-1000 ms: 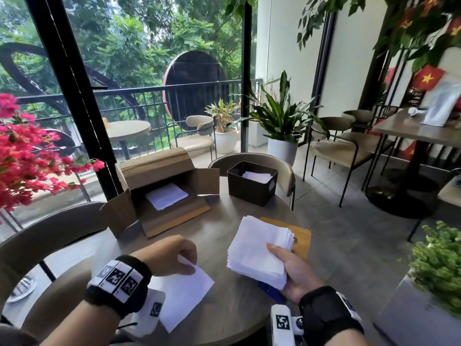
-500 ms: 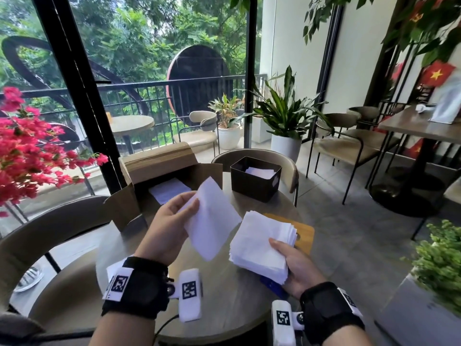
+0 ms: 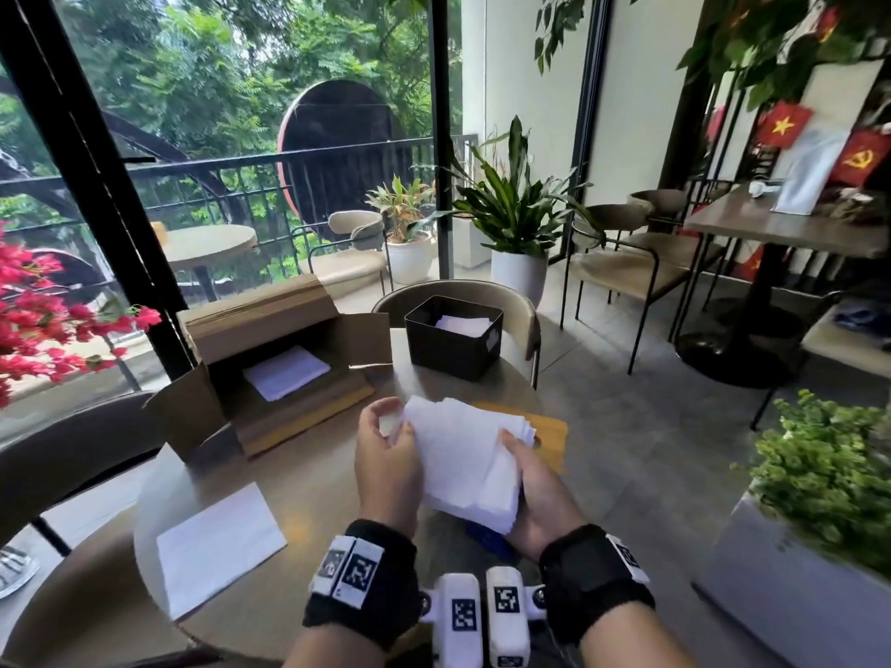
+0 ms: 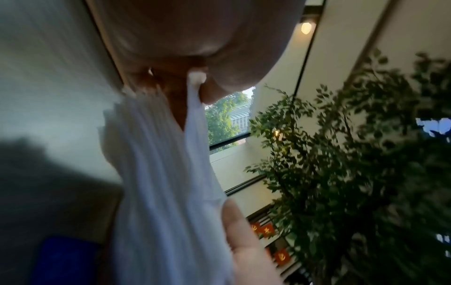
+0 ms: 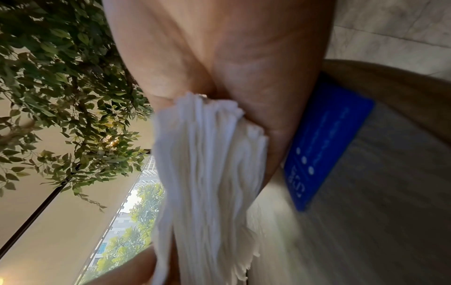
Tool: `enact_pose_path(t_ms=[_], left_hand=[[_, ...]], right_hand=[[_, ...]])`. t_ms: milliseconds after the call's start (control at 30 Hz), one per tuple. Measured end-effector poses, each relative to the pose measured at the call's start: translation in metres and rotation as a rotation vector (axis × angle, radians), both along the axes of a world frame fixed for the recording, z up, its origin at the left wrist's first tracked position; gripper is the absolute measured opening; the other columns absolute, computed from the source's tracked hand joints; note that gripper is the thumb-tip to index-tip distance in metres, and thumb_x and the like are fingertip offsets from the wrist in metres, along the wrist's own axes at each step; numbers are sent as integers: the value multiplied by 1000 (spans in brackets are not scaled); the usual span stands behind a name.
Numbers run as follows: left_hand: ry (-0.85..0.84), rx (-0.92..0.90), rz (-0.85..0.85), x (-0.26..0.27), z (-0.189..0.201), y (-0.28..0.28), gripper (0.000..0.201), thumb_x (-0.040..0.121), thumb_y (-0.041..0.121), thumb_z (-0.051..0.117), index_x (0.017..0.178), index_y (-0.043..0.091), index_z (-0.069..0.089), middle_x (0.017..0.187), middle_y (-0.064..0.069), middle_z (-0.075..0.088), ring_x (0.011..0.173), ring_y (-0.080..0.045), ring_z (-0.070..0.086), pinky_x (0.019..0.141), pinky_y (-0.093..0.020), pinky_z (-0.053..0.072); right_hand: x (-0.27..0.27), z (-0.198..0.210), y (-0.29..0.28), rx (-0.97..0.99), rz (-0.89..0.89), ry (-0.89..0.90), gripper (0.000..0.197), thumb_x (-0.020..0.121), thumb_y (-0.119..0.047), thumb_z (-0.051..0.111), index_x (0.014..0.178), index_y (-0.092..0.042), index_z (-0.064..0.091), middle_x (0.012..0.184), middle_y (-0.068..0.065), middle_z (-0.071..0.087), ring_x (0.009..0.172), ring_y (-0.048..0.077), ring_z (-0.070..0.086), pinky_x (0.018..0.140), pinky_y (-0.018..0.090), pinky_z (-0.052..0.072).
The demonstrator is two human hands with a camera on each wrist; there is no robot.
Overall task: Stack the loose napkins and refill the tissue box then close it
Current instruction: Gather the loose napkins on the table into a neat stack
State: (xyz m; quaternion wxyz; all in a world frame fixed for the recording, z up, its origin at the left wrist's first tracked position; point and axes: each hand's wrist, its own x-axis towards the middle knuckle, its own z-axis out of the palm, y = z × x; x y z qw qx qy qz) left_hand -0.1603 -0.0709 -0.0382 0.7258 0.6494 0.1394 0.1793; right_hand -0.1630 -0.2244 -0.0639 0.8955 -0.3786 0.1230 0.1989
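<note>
A thick stack of white napkins [image 3: 463, 460] is held above the round table [image 3: 308, 479]. My right hand [image 3: 520, 455] grips its right side, thumb on top. At the stack's left edge my left hand [image 3: 390, 426] pinches the top napkin. The left wrist view shows that napkin [image 4: 192, 100] pinched between thumb and fingers. The right wrist view shows the stack's layered edge [image 5: 207, 164] in my palm. One loose napkin [image 3: 217, 547] lies flat at the table's near left. The open black tissue box [image 3: 453, 337] stands at the far side with a few napkins inside.
An open cardboard box [image 3: 270, 364] holding more napkins sits at the table's left rear. A tan wooden board [image 3: 547, 436] lies under the stack's far side. A blue card [image 5: 324, 144] lies under my right hand. Chairs ring the table; a planter [image 3: 829, 479] stands to the right.
My left hand lifted a loose napkin off the table, carried it right and laid it on the stack that my right hand holds. The stack itself has shifted slightly toward the left.
</note>
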Motion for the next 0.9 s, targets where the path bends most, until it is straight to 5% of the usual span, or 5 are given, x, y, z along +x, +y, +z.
enact_pose_path(t_ms=[167, 500, 667, 767, 900], left_hand=[[-8, 98, 63, -2, 2, -11, 26, 99, 7, 52, 106, 27, 67, 98, 2, 69, 85, -12, 64, 78, -34, 58], [-15, 145, -134, 0, 5, -24, 23, 102, 8, 54, 117, 17, 70, 101, 16, 70, 85, 10, 65, 68, -7, 48], [47, 284, -241, -3, -11, -15, 45, 93, 19, 54, 137, 26, 62, 114, 26, 71, 114, -4, 65, 103, -38, 53], [26, 359, -290, -3, -14, -11, 47, 97, 11, 52, 138, 32, 59, 105, 25, 73, 103, -2, 66, 97, -32, 54], [26, 519, -323, -3, -12, -1, 53, 96, 17, 54, 147, 34, 51, 126, -3, 69, 111, -15, 65, 98, -32, 49]], right_hand=[[3, -1, -4, 21, 30, 10, 63, 101, -62, 51, 138, -13, 66, 133, 18, 73, 127, 35, 67, 114, 52, 48], [1, -3, -5, -54, 38, 16, 41, 101, -31, 66, 132, -4, 68, 124, 24, 75, 119, 40, 70, 108, 53, 52], [3, -9, -6, -41, 33, -9, 42, 100, -25, 68, 135, -1, 66, 126, 26, 73, 121, 41, 70, 113, 55, 49], [1, -7, -7, -3, 25, -37, 38, 100, -18, 65, 133, 2, 66, 124, 28, 74, 113, 39, 73, 103, 51, 55], [2, -9, -9, 19, 33, -54, 39, 100, -17, 65, 135, 1, 64, 123, 27, 74, 103, 36, 77, 85, 46, 62]])
